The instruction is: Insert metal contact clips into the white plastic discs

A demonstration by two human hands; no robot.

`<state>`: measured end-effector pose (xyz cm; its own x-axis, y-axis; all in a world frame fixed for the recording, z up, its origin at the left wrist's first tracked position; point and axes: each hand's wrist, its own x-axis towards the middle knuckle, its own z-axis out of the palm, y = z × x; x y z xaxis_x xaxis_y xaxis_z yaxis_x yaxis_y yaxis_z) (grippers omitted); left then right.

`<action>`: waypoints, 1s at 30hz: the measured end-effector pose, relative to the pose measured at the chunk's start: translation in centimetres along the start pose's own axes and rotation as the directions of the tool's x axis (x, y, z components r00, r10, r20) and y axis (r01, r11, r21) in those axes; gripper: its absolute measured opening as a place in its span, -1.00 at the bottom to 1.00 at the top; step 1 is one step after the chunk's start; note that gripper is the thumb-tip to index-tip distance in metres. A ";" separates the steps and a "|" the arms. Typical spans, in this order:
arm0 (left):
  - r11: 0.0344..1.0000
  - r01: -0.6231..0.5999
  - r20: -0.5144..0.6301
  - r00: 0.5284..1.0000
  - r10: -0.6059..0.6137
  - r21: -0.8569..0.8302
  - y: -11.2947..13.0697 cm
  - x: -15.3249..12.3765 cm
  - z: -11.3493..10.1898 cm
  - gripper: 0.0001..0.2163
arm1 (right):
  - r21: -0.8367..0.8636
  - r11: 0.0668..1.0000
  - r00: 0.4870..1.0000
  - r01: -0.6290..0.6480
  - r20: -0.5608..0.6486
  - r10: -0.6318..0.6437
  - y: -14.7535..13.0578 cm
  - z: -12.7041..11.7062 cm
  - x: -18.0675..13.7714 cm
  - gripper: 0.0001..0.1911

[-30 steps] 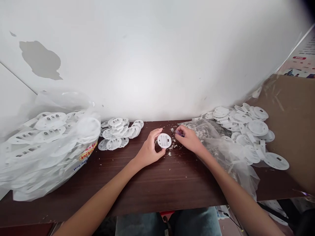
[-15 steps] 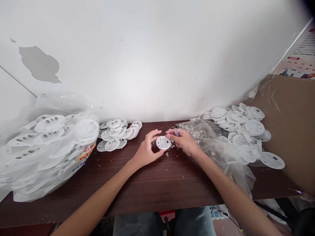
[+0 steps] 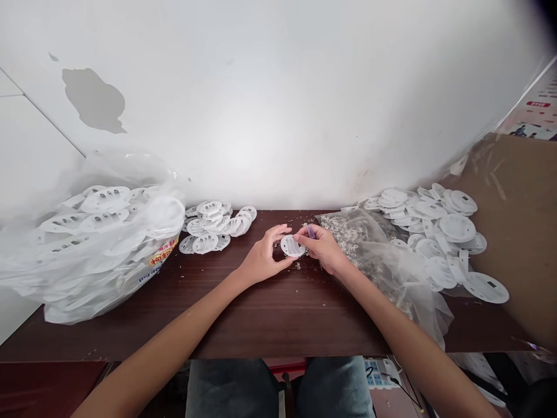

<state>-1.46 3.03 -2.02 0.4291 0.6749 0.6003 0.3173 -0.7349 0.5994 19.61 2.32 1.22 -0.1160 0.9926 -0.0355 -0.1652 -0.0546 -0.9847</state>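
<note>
A small round white plastic disc with raised ribs and slots is held above the table, its face tilted toward me. My left hand curls around its left side, thumb at the lower edge and fingers at the far side. At the disc's upper right, my right hand is pinched, thumb tip over the disc; whatever is between the fingertips is hidden. A purple band-like piece shows at a finger of that hand. Small metal clips lie on a clear plastic bag beside my right hand.
White discs are piled on the table at left, and more at right against a cardboard box. A clear bag full of discs stands far left. A white wall rises behind.
The view has shifted slightly. My right thumb has moved further over the disc's upper right part; my left hand keeps its hold.
</note>
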 end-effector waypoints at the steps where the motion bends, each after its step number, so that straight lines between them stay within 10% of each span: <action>1: 1.000 -0.006 -0.002 1.000 0.006 0.001 0.0 0.0 0.0 -0.17 | 0.009 1.000 1.000 0.003 0.001 -0.003 0.1 0.1 0.0 -0.64; 30: 0.998 0.017 0.034 0.999 -0.015 -0.059 -0.2 -0.2 0.1 -0.29 | 0.113 0.992 0.993 -0.057 -0.092 0.067 0.1 0.4 -0.5 -0.56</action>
<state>-1.55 3.03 -2.32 0.4524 0.6831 0.5733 0.2737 -0.7182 0.6398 19.29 1.77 1.21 -0.0362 0.9924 -0.1174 -0.2680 -0.1228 -0.9555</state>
